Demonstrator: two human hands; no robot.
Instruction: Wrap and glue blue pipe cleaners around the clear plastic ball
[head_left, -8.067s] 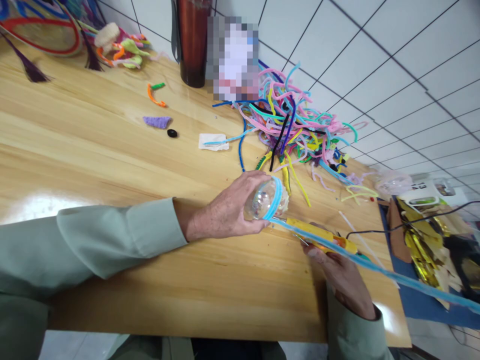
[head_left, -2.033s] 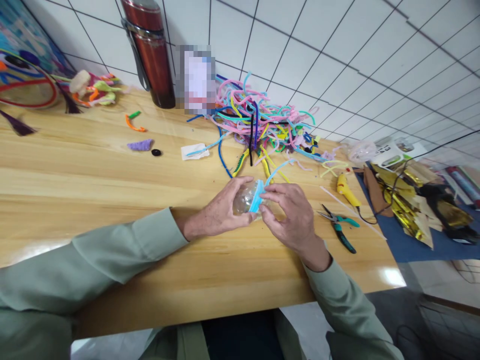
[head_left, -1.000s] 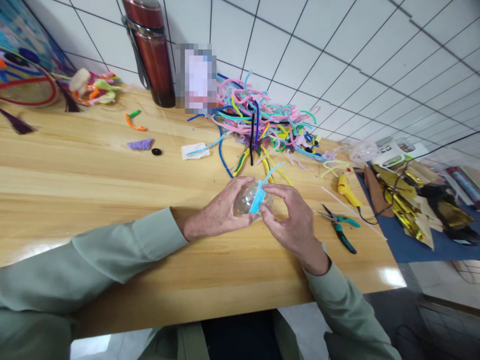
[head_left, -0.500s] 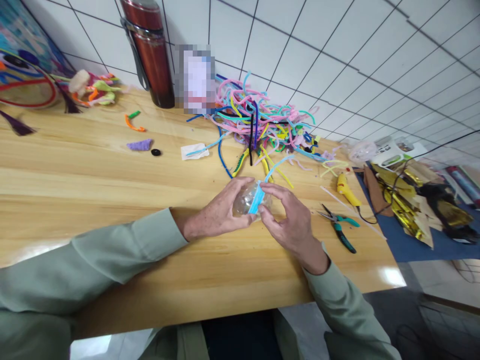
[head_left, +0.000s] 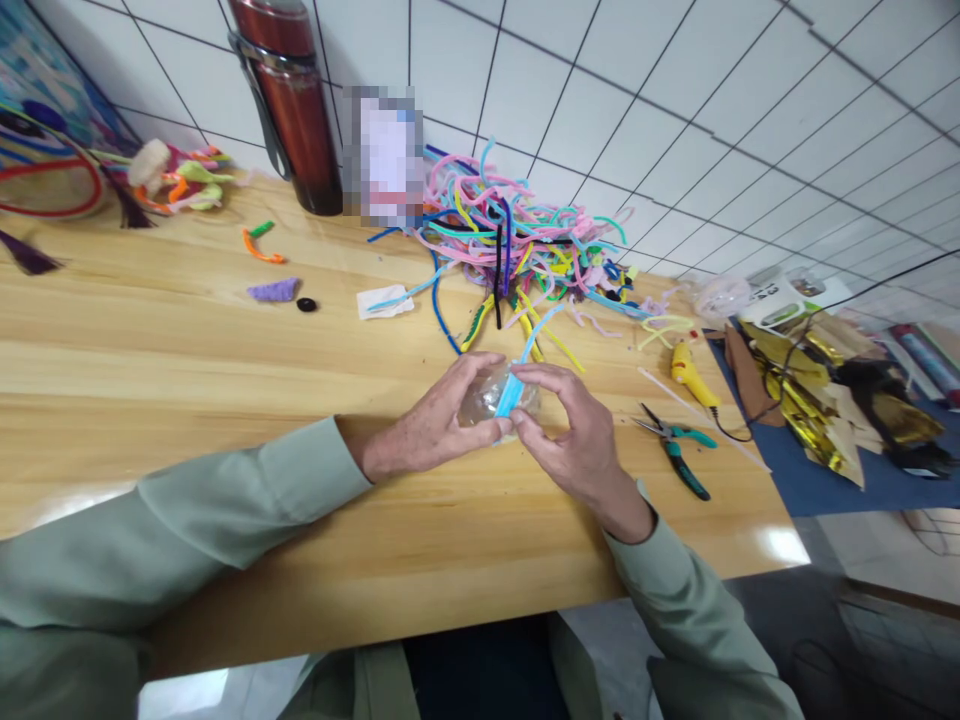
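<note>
Above the wooden table, my left hand [head_left: 435, 418] grips a clear, rounded plastic piece [head_left: 478, 402] between thumb and fingers. A light blue pipe cleaner [head_left: 510, 392] lies in several side-by-side turns around its middle, and its loose end sticks up and away to the right. My right hand [head_left: 574, 430] is closed in a pinch on the blue wrap, thumb below and index finger above. Parts of the clear piece are hidden behind my fingers. A pair of yellow-green-handled pliers [head_left: 478, 322] lies just beyond, partly under a heap of pipe cleaners [head_left: 517, 225].
Teal-handled pliers [head_left: 684, 465] and a yellow glue gun [head_left: 691, 375] with a cord lie to the right. A red thermos [head_left: 291, 110] stands by the tiled wall. A purple piece [head_left: 274, 290], a black ring [head_left: 306, 304] and a white card [head_left: 384, 302] lie on the left.
The loose end of the blue pipe cleaner has swung a little to the left and stands steeper. Both hands keep their hold; the whole view has shifted slightly.
</note>
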